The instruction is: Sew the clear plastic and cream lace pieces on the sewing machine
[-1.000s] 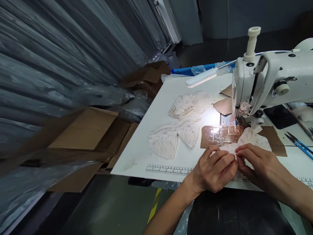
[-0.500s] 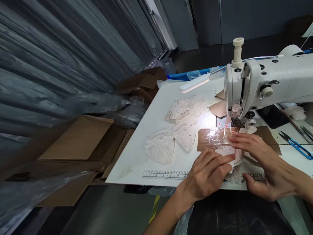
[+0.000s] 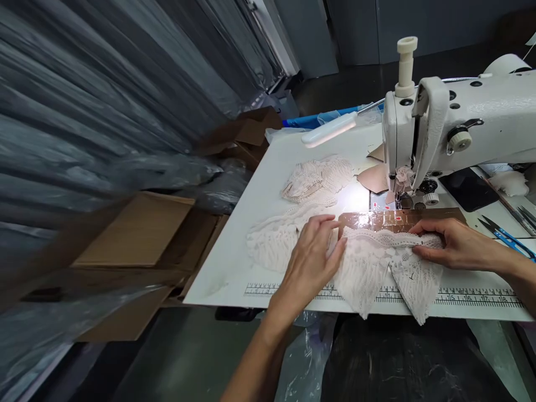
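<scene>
A white lace piece (image 3: 364,273) lies spread below the sewing machine (image 3: 402,134), its upper edge over a brown taped strip (image 3: 377,220) and its points hanging past the table's front edge. My right hand (image 3: 456,245) pinches the lace's right end between thumb and fingers. At its left end is my left hand (image 3: 312,254), thumb against the lace and fingers apart; whether it grips the edge is unclear. Left of it lies another lace piece (image 3: 270,245), partly behind my left hand, with a bunched lace piece (image 3: 318,178) further back.
Blue snips (image 3: 508,237), a black phone-like slab (image 3: 469,194) and tweezers lie at the right. A lamp (image 3: 329,131) reaches over the white table (image 3: 226,251). Ruler markings run along its front edge. Cardboard boxes (image 3: 138,229) stand at the left.
The bunched lace under my hands is now spread out flat. My left hand has moved left and opened out; my right hand has shifted and closed on the lace's right end. The view has shifted slightly.
</scene>
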Available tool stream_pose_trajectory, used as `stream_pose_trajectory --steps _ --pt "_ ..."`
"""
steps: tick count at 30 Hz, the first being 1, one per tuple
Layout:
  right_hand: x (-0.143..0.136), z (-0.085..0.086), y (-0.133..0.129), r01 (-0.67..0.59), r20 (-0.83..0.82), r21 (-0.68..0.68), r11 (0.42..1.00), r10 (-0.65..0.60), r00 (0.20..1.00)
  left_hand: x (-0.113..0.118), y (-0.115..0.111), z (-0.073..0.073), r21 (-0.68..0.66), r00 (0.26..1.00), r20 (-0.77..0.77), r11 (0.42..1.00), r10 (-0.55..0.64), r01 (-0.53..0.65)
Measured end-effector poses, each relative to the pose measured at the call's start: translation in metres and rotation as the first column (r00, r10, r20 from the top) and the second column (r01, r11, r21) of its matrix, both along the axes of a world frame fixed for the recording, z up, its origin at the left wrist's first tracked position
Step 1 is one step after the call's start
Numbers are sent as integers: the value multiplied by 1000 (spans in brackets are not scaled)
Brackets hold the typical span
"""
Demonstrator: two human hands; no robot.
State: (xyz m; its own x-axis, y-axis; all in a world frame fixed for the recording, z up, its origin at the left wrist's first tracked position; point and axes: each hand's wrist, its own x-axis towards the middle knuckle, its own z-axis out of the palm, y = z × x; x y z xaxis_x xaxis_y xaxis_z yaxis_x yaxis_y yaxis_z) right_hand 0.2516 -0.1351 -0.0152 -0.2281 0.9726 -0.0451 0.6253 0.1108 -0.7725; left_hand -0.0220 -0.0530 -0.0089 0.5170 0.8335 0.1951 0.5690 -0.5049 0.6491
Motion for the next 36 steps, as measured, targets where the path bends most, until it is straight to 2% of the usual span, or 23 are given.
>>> stream_pose_trajectory --steps 2,4,7,9,11,15,17,20,22,24,28,29,30,31,33,34,36 --pt "0 -1 4 8 1 7 1000 -8 1000 17 4 2 85 979 -48 976 -197 201" --pt "1 -2 6 1 0 14 1000 -1 1000 38 9 2 82 914 -35 910 -404 405" --pt "3 -5 5 -8 -24 33 999 9 1000 71 19 -4 -30 772 -16 772 -636 635" --pt "6 -8 3 -5 -50 41 999 7 999 85 27 -11 -158 699 33 686 -715 710" --pt "8 -10 0 29 -65 16 999 -28 998 91 32 -17 -262 685 106 645 -720 718" --pt "9 -11 -1 147 -84 -101 984 -156 984 88 31 -20 -384 736 251 633 -629 672" --pt "7 -13 0 189 -150 -142 972 -210 966 85 26 -17 -451 788 309 647 -533 615" --pt "1 -19 0 249 -296 -170 954 -290 910 85 18 -13 -552 882 316 689 -349 470" --pt "-3 -23 0 280 -389 -143 949 -314 866 85 14 -10 -585 906 310 693 -288 421" --pt "-8 -26 1 280 -455 -113 953 -301 838 85 12 -8 -601 888 349 655 -300 458" --pt "-12 -31 4 274 -498 -102 956 -287 818 83 14 -6 -611 770 525 469 -363 638" --pt "-12 -32 4 299 -491 -79 951 -298 819 83 15 -7 -613 758 545 446 -358 652" --pt "-11 -32 4 343 -468 -37 939 -320 824 83 15 -9 -619 764 545 450 -345 644" --pt "-11 -33 4 403 -422 29 915 -354 834 83 14 -11 -624 786 525 482 -326 616" --pt "-10 -31 2 495 -277 237 836 -430 859 84 13 -16 -604 846 456 602 -275 522" --pt "-10 -29 1 493 -197 351 796 -453 870 84 12 -18 -575 870 424 668 -251 473" --pt "-12 -25 0 400 -65 528 749 -435 898 86 10 -23 -494 900 377 774 -220 396"
